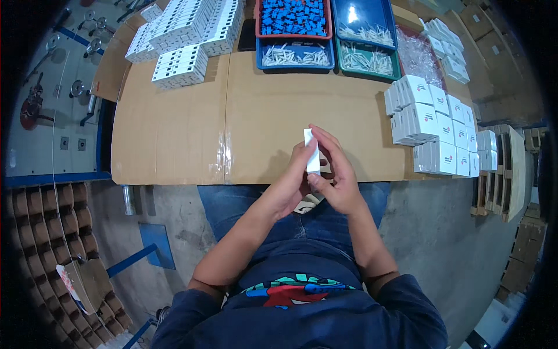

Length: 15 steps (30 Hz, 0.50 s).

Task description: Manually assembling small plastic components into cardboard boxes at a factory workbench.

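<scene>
A small white box (313,156) stands narrow side up between my hands, just over the near edge of the table. My left hand (294,179) is closed against its left side, with the thumb along it. On the other side, my right hand (342,177) wraps it, fingers stretched along the far end and the thumb at the near end. The box's large faces are hidden by my palms and fingers. Beneath them lies a brown cardboard sheet (174,128) that covers the tabletop.
White boxes (421,119) are stacked at the right, and rows of white pieces with dark openings (181,65) at the far left. At the back, a red tray (259,17) holds blue parts; blue trays (332,65) and a green tray (397,70) hold whitish pieces. A pallet (514,174) stands right.
</scene>
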Available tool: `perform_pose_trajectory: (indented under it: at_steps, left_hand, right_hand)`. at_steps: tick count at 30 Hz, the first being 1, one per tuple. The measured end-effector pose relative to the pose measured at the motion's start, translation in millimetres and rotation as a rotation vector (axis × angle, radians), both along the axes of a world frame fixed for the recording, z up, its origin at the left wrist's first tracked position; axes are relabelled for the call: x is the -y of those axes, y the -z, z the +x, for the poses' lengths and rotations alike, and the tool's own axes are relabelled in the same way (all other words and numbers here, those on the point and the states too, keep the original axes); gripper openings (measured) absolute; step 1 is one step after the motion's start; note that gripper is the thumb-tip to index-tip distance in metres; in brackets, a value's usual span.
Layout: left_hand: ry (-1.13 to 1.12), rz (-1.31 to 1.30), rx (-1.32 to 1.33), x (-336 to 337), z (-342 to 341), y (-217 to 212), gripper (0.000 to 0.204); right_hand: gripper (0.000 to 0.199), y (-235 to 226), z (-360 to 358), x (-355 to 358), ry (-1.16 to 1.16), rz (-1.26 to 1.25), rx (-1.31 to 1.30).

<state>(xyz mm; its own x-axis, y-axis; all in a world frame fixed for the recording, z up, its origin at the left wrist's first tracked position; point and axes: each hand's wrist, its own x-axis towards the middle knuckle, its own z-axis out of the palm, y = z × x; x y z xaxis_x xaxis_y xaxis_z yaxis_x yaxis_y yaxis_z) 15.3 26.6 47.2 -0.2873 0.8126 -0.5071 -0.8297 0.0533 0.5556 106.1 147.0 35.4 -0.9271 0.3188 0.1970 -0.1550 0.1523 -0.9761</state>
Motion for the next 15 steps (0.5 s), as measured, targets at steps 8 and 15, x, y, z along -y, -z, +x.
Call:
perform_pose_trajectory:
  at_steps: [8, 15]
  left_hand:
    - [-0.169, -0.117, -0.077, -3.8, 15.7, -9.7, 0.056]
    - [-0.151, -0.092, -0.144, -3.7, 22.6, -15.7, 0.058]
  right_hand:
    - [0.081, 6.3, -5.3, 0.1, 0.006, 0.139, -0.043]
    - [0.084, 10.1, -4.3, -0.1, 0.075, 0.209, -0.139]
